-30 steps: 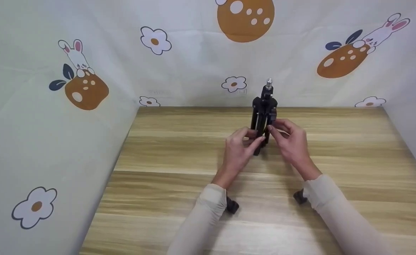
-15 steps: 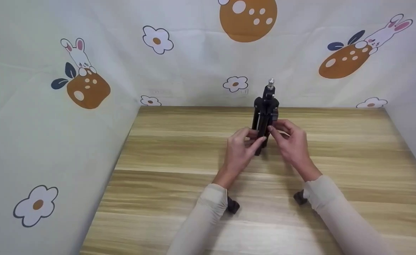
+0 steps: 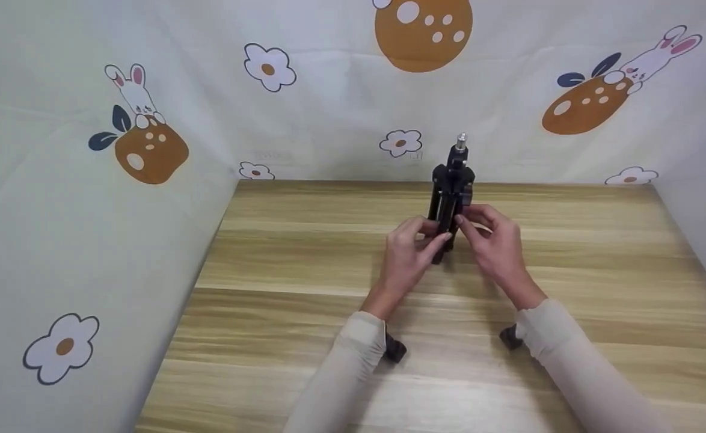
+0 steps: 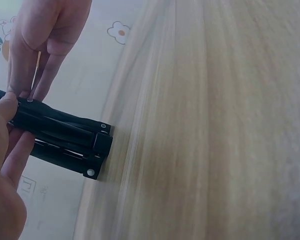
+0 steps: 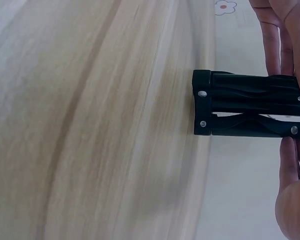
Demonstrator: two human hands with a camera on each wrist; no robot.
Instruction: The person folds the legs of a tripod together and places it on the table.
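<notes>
A black folded tripod stand point(image 3: 453, 183) with a silver stud point(image 3: 461, 142) on top stands upright near the back of the table. Its legs are folded together. From the left, my left hand point(image 3: 406, 255) pinches a leg between thumb and fingers. On the other side my right hand point(image 3: 498, 246) holds the stand a little higher up, thumb in front and fingers curled behind. The left wrist view shows the lower leg ends of the tripod stand point(image 4: 65, 131) right at the tabletop. Riveted leg joints of the tripod stand point(image 5: 245, 128) show in the right wrist view.
The wood-grain table point(image 3: 281, 252) reaches back to a pale wall covering point(image 3: 329, 102) printed with rabbits, oranges and flowers. Just behind the stand is the table's back edge. A black wrist camera point(image 3: 395, 349) sits under the left sleeve and another wrist camera point(image 3: 511, 337) under the right.
The gap between the tripod stand's legs looks narrower than a second ago, and the stand has turned slightly. Both hands keep their grip in nearly the same place.
</notes>
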